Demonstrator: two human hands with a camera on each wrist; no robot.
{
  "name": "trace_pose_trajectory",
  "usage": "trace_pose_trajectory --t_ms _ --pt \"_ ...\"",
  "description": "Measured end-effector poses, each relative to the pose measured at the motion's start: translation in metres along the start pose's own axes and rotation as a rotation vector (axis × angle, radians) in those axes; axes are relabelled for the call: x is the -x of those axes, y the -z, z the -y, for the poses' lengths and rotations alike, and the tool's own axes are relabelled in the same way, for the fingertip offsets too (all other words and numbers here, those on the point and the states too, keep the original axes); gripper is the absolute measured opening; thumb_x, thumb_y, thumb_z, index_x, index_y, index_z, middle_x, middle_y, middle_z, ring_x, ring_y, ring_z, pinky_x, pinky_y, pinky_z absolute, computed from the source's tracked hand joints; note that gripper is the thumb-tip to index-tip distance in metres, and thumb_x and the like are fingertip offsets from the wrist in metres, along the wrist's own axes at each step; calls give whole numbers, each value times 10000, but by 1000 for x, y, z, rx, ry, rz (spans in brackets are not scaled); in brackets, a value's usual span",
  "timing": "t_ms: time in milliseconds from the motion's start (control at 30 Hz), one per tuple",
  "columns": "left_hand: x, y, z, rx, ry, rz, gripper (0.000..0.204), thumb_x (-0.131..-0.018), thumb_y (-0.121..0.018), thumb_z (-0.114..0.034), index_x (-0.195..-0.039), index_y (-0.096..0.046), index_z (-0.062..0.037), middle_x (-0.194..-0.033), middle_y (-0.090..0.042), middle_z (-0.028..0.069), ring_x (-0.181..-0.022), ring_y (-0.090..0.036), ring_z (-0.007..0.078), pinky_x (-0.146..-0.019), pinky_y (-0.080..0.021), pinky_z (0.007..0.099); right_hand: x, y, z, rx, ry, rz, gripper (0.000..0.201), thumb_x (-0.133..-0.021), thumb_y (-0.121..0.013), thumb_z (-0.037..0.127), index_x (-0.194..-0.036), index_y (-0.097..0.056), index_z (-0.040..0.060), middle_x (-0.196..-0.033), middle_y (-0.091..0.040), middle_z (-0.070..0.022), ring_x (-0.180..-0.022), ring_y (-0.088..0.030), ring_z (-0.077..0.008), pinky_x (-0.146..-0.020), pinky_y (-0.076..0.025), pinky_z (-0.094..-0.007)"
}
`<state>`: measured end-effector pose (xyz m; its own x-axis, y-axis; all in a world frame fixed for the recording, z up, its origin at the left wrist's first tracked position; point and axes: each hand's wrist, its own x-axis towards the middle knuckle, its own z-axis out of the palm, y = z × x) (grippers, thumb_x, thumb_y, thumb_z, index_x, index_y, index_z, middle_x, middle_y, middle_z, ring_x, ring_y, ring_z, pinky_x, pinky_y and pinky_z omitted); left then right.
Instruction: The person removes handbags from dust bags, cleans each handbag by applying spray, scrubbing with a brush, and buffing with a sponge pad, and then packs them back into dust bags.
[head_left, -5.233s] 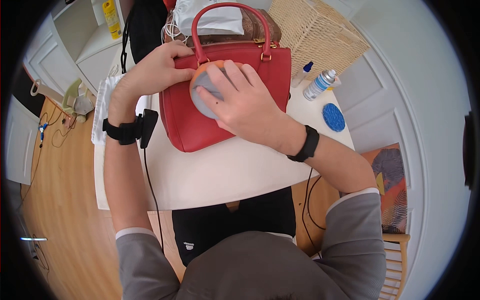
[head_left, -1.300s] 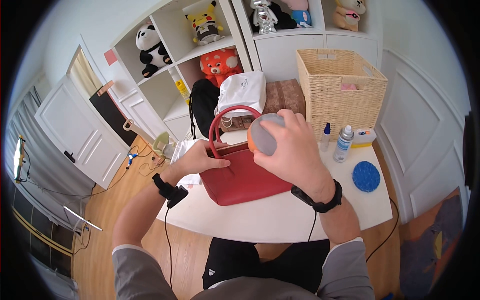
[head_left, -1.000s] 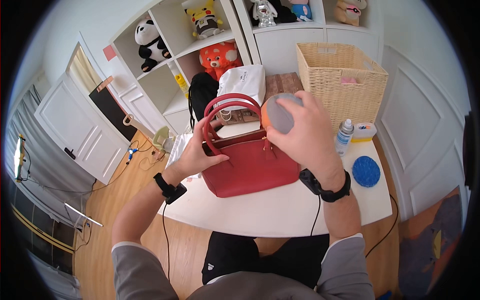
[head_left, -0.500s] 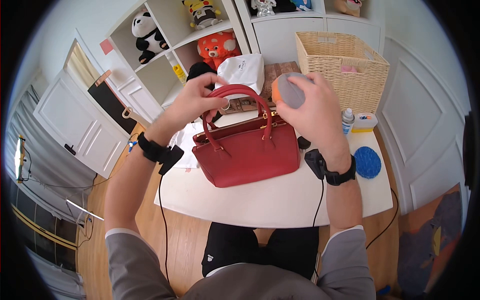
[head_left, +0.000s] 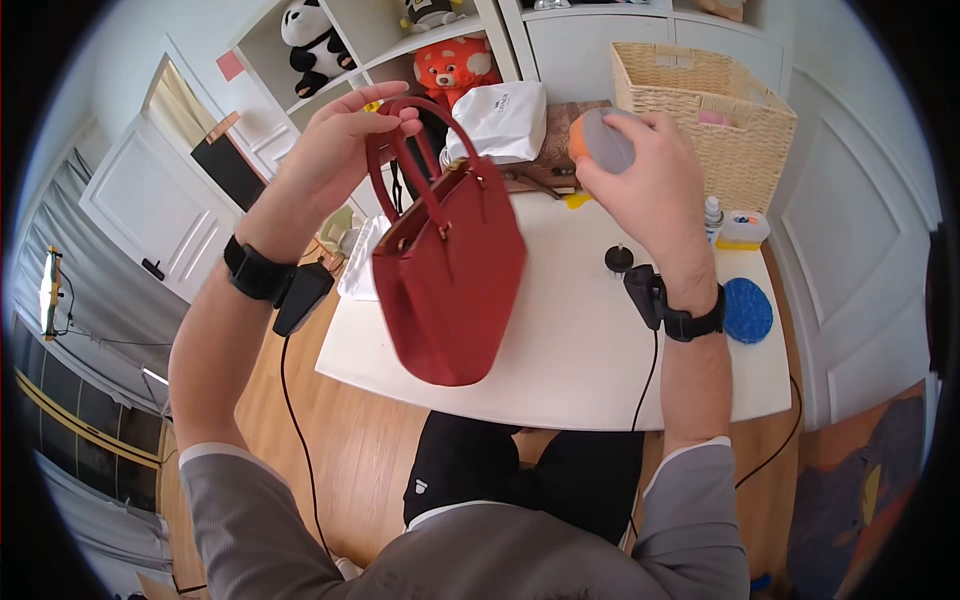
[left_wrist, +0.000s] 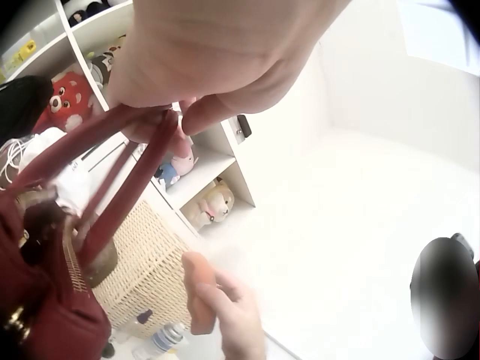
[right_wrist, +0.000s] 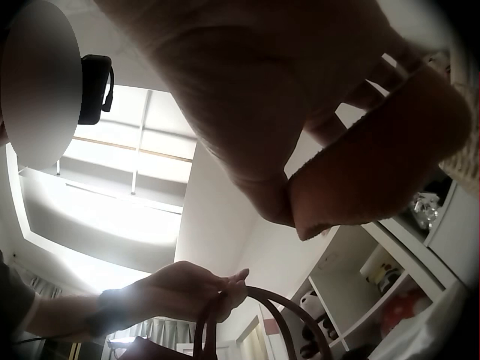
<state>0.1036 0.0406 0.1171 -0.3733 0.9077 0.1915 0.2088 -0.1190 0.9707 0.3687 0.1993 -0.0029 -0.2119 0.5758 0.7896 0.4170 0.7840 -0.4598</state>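
By its two handles, the left hand (head_left: 338, 145) holds a red handbag (head_left: 460, 280), which hangs turned with a narrow side toward the head camera. In the left wrist view the fingers curl round the handles (left_wrist: 127, 187). The bag's top stands open. To the right, the right hand (head_left: 660, 190) pinches a round grey and orange pad (head_left: 607, 142) above the table, apart from the bag. The right wrist view shows the pad's orange side (right_wrist: 382, 150) between thumb and fingers.
On the white table (head_left: 570, 350) are a small black object (head_left: 619, 259), a blue round pad (head_left: 747, 310), a spray can (head_left: 712, 220) and a yellow-white box (head_left: 743, 230). Behind stand a wicker basket (head_left: 745, 150), a white pouch (head_left: 498, 120) and a brown bag (head_left: 575, 125).
The left hand has gone from the bag's front to its handles, and the bag has been raised and turned. The right hand has moved the pad away from the bag to the right.
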Motion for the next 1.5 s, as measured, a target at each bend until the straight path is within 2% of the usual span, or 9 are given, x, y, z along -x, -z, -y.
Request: trace_pose_trajectory --t_ms 300,400,500,633,733,967,1233,1433,1500 --pt "1 -23 25 181 -23 52 617 -926 -475 15 -1537 -451 92 -1266 -667 226 -1295 -612 337 -1181 -447 450 -3 4 -8 -24 -11 0 505 -771 -801 352 -1182 -781 59 -1179 -687 -223 -1107 -662 -406 -967 -554 -472" --pt "-9 -24 50 -196 -149 30 623 -925 -498 27 -1531 -412 139 -1263 -651 247 -1284 -612 323 -1204 -444 418 -3 1 -11 -7 6 -14 510 -764 -806 351 -1178 -782 54 -1166 -687 -218 -1087 -667 -400 -961 -555 -472" --pt "-12 -53 59 94 -40 -15 614 -933 -511 42 -1533 -414 130 -1297 -639 239 -1288 -614 298 -1201 -453 389 -2 3 -7 0 -23 26 513 -760 -815 349 -1177 -782 51 -1143 -685 -210 -1089 -666 -389 -953 -557 -469" --pt "-30 -44 60 -469 -9 55 647 -962 -562 1 -1572 -370 97 -1389 -616 233 -1295 -621 284 -1199 -456 361 -1 -1 -8 6 -11 20 506 -763 -825 353 -1169 -783 53 -1130 -683 -200 -1091 -663 -379 -950 -557 -468" --pt "-50 -25 65 -132 4 222 707 -990 -593 -39 -1629 -303 47 -1427 -612 252 -1263 -654 291 -1141 -508 364 -1 -3 -6 27 -8 40 500 -768 -830 361 -1161 -785 55 -1125 -680 -194 -1097 -658 -375 -952 -556 -468" --pt "-30 4 40 -321 59 428 815 -1018 -630 -100 -1695 -185 -18 -1304 -713 219 -1140 -734 243 -1015 -570 325 3 -13 0 60 -20 84 499 -769 -832 367 -1169 -786 72 -1150 -680 -176 -1112 -652 -367 -963 -549 -477" --pt "-28 74 95 -773 -324 157 702 -946 -800 -124 -1565 -472 -75 -1132 -721 60 -953 -688 125 -854 -584 285 13 -35 6 74 101 118 508 -756 -837 365 -1170 -788 74 -1139 -680 -170 -1084 -642 -364 -926 -541 -482" --pt "-29 92 160 -869 -301 138 545 -1032 -690 -457 -1370 -661 -31 -1097 -689 85 -1073 -655 183 -981 -525 360 25 -49 18 86 156 152 497 -739 -839 352 -1144 -795 68 -1137 -664 -162 -1053 -621 -356 -928 -506 -465" --pt "-26 85 165 -581 -2 274 526 -1095 -580 -467 -1383 -651 -32 -1121 -712 94 -1062 -665 175 -960 -530 331 27 -52 20 107 179 156 499 -733 -839 346 -1144 -795 67 -1156 -654 -161 -1065 -612 -351 -935 -493 -459"
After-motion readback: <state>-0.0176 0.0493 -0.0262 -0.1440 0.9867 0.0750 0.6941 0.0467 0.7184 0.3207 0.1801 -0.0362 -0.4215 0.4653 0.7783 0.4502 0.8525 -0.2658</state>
